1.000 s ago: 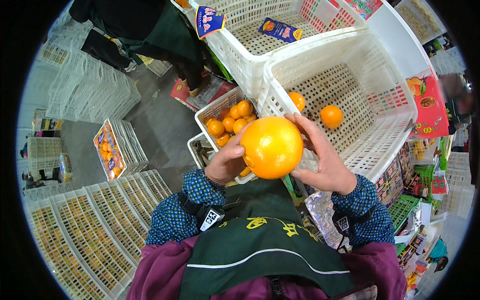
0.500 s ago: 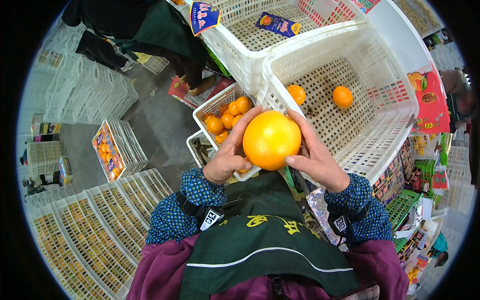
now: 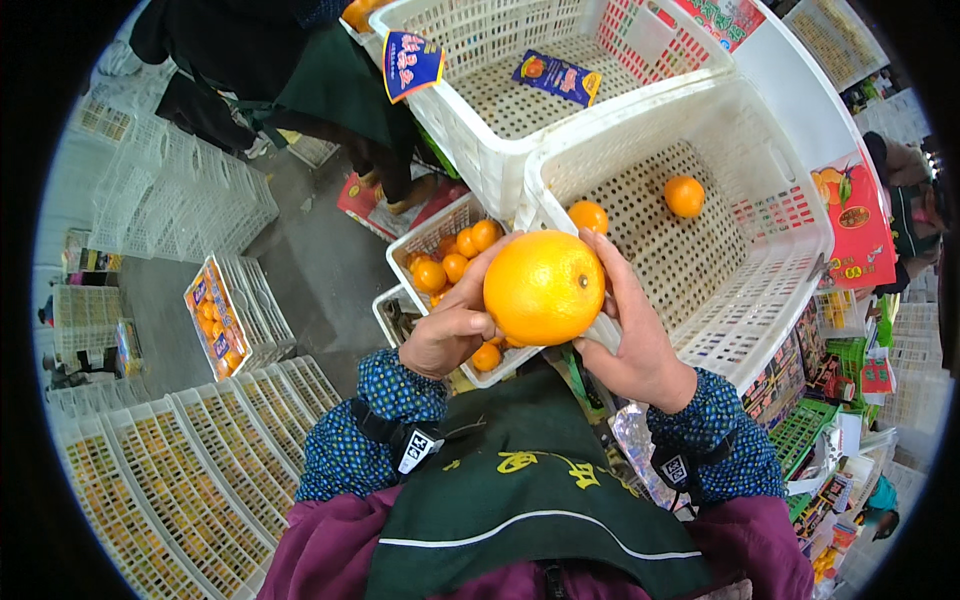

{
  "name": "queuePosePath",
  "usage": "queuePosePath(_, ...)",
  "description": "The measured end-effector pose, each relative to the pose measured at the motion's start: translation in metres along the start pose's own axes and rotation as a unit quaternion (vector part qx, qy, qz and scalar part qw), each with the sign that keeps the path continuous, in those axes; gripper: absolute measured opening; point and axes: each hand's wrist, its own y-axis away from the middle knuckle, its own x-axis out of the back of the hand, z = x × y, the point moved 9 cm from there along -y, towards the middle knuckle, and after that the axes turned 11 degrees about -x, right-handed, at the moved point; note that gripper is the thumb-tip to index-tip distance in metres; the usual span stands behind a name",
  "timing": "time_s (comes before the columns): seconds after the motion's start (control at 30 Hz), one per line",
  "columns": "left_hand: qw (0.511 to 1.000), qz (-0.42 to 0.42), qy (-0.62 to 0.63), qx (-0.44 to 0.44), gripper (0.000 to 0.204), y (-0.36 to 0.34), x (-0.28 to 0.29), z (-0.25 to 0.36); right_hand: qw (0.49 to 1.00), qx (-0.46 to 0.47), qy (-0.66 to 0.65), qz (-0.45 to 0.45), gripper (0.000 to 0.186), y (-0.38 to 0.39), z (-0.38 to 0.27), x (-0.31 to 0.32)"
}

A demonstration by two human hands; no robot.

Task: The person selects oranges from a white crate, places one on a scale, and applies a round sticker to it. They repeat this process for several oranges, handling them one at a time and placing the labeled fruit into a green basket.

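Observation:
A large, glossy orange (image 3: 540,290) is held in front of my chest between both hands. A small dark round spot shows on its right side. My left hand (image 3: 448,328) grips it from the left, with the thumb along its lower edge and the fingers partly hidden behind it. On the other side, my right hand (image 3: 642,345) cups it with the fingers up along its edge and the thumb below. Just beyond the hands stands a white plastic crate (image 3: 700,270) with a loose orange (image 3: 684,197) and another orange (image 3: 587,217) on its perforated floor.
Another white crate (image 3: 490,95) adjoins it, holding a blue packet (image 3: 557,78). Lower left of these, a small basket (image 3: 400,245) contains several oranges. Stacked crates of fruit (image 3: 190,470) fill the lower left. A person in a dark apron (image 3: 335,75) stands at the upper left.
The orange has turned between my hands, so its dark spot now shows. My right thumb has slipped a little lower, and the surroundings have shifted slightly in view.

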Motion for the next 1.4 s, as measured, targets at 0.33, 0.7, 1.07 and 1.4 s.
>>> queuePosePath(0.33, 0.984, 0.063, -0.052, -0.161, 0.069, -0.048, -0.02, 0.045, 0.954, -0.036, -0.294, -0.04, 0.097, -0.039, -0.002, 0.037)
queuePosePath(0.7, 0.991, 0.078, 0.083, -0.068, 0.064, -0.095, -0.019, 0.011, 0.972, -0.025, -0.227, -0.046, 0.085, -0.07, 0.02, 0.099)
queuePosePath(1.07, 0.977, 0.062, 0.1, -0.176, 0.065, -0.144, -0.017, 0.046, 0.941, -0.305, 0.147, 0.023, 0.075, -0.094, 0.234, 0.186)
queuePosePath(1.4, 0.965, 0.124, 0.066, -0.22, 0.063, -0.188, 0.009, 0.065, 0.92, -0.255, 0.285, -0.08, 0.094, -0.138, 0.278, 0.083)
